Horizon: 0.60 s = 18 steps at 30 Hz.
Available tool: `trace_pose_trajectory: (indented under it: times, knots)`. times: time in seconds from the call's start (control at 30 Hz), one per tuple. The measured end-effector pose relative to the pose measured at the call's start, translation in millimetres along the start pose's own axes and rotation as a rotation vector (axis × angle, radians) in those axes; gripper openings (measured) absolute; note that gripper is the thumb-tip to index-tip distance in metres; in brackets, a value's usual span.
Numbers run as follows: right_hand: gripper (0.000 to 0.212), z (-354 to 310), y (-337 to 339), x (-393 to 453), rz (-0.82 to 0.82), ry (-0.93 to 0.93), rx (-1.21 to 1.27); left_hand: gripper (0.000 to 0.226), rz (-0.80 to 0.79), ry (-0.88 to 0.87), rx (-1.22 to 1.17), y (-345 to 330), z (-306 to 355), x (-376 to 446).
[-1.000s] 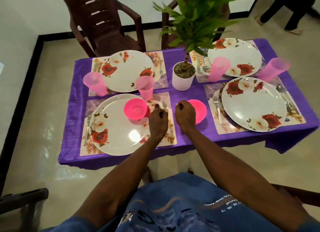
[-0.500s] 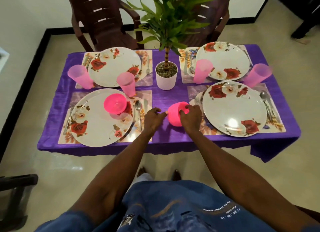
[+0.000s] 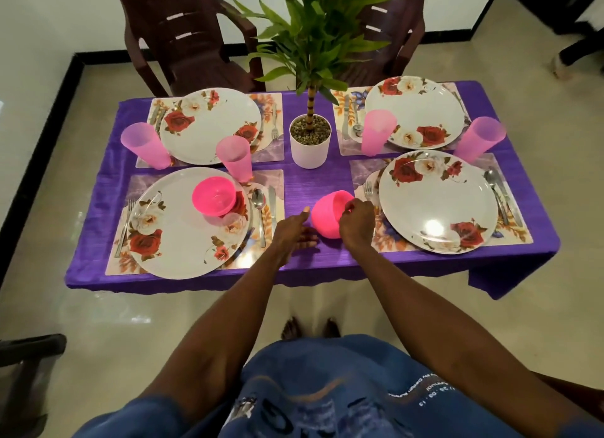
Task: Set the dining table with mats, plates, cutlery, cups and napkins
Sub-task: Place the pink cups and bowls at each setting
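A bright pink bowl (image 3: pixel 327 215) is tilted on the purple tablecloth (image 3: pixel 307 186) near the front middle. My right hand (image 3: pixel 356 222) grips its rim. My left hand (image 3: pixel 294 231) lies just left of the bowl with fingers spread, apart from it. A second pink bowl (image 3: pixel 214 197) sits on the near-left floral plate (image 3: pixel 186 228). The near-right floral plate (image 3: pixel 438 202) is bare. Two more floral plates (image 3: pixel 209 123) (image 3: pixel 415 110) stand at the back, all on mats. Several pale pink cups (image 3: pixel 143 145) (image 3: pixel 235 158) (image 3: pixel 376 132) (image 3: pixel 478 138) stand beside the plates. Cutlery (image 3: pixel 261 208) lies beside each plate.
A potted plant in a white pot (image 3: pixel 310 141) stands at the table's centre, its leaves reaching over the back. Two brown plastic chairs (image 3: pixel 192 38) (image 3: pixel 392 35) face the far side. A dark chair arm (image 3: pixel 29 349) shows at lower left. My bare feet stand near the table's front edge.
My right hand has tipped the pink bowl up off the cloth and taken its rim. My left hand has opened and drawn away from the bowl. The camera has shifted.
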State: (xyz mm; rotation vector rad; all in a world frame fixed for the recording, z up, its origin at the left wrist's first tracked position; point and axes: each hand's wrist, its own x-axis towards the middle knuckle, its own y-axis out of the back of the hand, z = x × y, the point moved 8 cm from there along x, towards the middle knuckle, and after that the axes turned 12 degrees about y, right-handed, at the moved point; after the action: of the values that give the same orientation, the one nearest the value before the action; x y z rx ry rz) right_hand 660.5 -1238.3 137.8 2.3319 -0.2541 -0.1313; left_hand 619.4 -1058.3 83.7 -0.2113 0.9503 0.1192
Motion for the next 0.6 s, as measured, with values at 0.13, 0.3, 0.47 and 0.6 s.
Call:
trace_pose_trajectory:
  times: [0.13, 0.3, 0.47, 0.6]
  knots:
    - [0.046, -4, 5, -5, 0.045, -0.013, -0.107, 0.055, -0.094, 0.038, -0.022, -8, -1, -3]
    - [0.068, 14, -16, -7, -0.091, -0.195, 0.063, 0.040, -0.094, 0.039, -0.011, -12, 0, -8]
    - [0.010, 14, -3, -6, 0.005, -0.141, 0.052, 0.039, -0.116, 0.072, -0.088, -7, -2, -4]
    - [0.006, 9, 2, -3, -0.042, -0.073, 0.014, 0.047, -0.160, 0.094, -0.091, -6, -7, -1]
